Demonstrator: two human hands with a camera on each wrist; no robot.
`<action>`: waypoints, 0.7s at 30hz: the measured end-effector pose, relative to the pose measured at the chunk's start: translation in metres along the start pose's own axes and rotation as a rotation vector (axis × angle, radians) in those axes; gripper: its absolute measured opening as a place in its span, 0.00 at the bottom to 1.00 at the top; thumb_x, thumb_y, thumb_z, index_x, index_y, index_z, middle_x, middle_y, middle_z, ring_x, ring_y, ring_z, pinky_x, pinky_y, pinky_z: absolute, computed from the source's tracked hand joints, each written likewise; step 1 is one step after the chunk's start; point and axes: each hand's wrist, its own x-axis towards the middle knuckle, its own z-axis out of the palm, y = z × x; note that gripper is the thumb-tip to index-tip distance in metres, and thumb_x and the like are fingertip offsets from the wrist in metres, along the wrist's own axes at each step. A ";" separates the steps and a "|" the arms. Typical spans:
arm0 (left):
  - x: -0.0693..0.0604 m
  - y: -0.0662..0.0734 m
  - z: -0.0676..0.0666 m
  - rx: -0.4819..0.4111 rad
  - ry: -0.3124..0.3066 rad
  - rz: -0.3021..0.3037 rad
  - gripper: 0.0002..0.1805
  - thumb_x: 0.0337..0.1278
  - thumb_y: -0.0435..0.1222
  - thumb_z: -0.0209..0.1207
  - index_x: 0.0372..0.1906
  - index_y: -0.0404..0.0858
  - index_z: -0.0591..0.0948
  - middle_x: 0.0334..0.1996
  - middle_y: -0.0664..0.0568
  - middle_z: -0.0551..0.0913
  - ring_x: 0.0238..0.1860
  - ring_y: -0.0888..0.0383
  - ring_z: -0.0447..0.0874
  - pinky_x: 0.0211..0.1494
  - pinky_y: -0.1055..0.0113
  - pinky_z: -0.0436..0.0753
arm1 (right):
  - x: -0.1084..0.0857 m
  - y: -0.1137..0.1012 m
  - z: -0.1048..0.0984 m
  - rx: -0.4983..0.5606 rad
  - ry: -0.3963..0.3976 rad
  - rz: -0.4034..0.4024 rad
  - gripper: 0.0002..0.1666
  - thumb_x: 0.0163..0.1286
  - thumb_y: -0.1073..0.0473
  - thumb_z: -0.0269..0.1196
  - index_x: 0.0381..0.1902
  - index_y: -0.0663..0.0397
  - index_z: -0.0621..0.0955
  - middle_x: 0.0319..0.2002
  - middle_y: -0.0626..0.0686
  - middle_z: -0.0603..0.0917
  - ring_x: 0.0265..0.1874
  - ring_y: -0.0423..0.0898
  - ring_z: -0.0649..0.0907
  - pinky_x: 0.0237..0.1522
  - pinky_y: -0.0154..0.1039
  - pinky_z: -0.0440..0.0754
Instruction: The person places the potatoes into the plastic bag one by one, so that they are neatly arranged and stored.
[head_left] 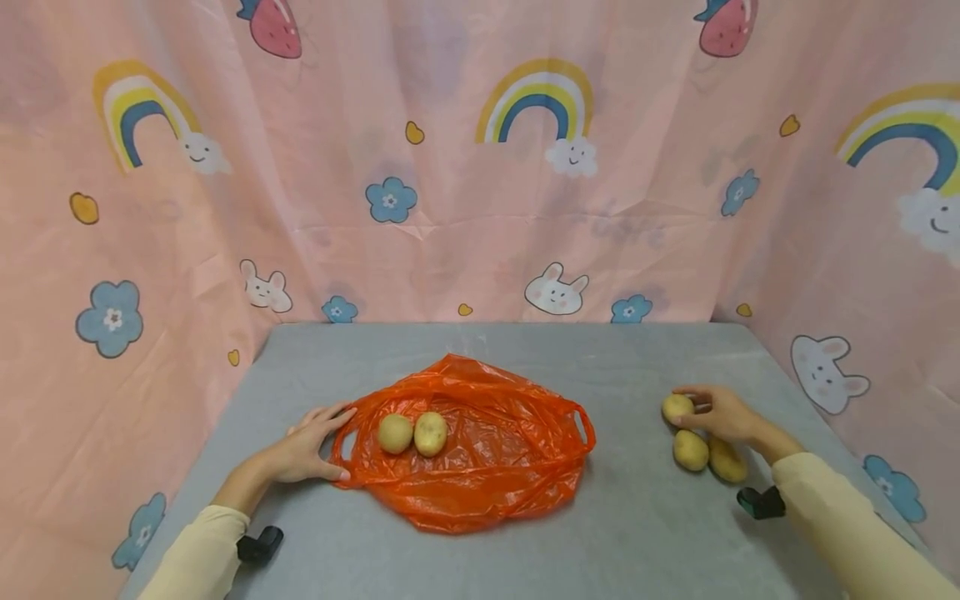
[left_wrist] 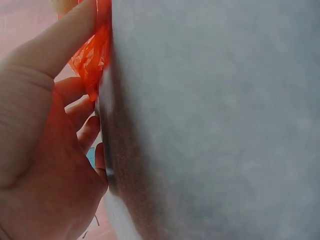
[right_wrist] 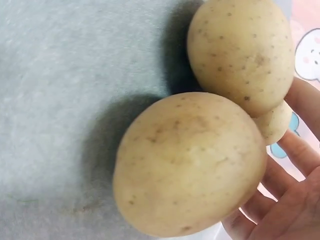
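Note:
An orange plastic bag (head_left: 487,492) lies spread on the table, its mouth facing up. Two potatoes, a left one (head_left: 395,433) and a right one (head_left: 431,434), sit side by side in its left half. My left hand (head_left: 300,450) rests at the bag's left handle, thumb and fingertips touching the plastic. To the right, my right hand (head_left: 723,414) grips a potato (head_left: 677,408) between thumb and fingers. Two more potatoes, one nearer (right_wrist: 190,165) and one beside it (right_wrist: 241,55), lie below that hand; in the right wrist view they partly hide the gripped potato (right_wrist: 275,124).
The grey table (head_left: 630,533) ends at a pink printed curtain (head_left: 465,250) behind and on both sides. A handle loop (head_left: 588,429) sticks out at the bag's right end. Black wrist mounts, left (head_left: 260,546) and right (head_left: 761,502), project inward from the sleeves.

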 end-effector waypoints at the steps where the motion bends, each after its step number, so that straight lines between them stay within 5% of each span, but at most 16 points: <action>1: 0.000 0.000 0.000 0.002 -0.001 0.000 0.57 0.45 0.51 0.76 0.78 0.34 0.61 0.79 0.35 0.54 0.76 0.29 0.49 0.64 0.18 0.47 | 0.001 0.000 -0.001 -0.003 0.007 -0.005 0.37 0.71 0.55 0.66 0.66 0.77 0.70 0.61 0.81 0.73 0.53 0.73 0.80 0.51 0.61 0.82; 21: 0.001 -0.001 0.000 -0.009 0.002 -0.005 0.57 0.44 0.50 0.76 0.78 0.35 0.61 0.79 0.35 0.53 0.76 0.29 0.48 0.63 0.16 0.44 | -0.001 -0.049 -0.003 0.060 0.120 -0.136 0.35 0.72 0.54 0.65 0.70 0.67 0.71 0.66 0.73 0.74 0.57 0.70 0.80 0.53 0.61 0.82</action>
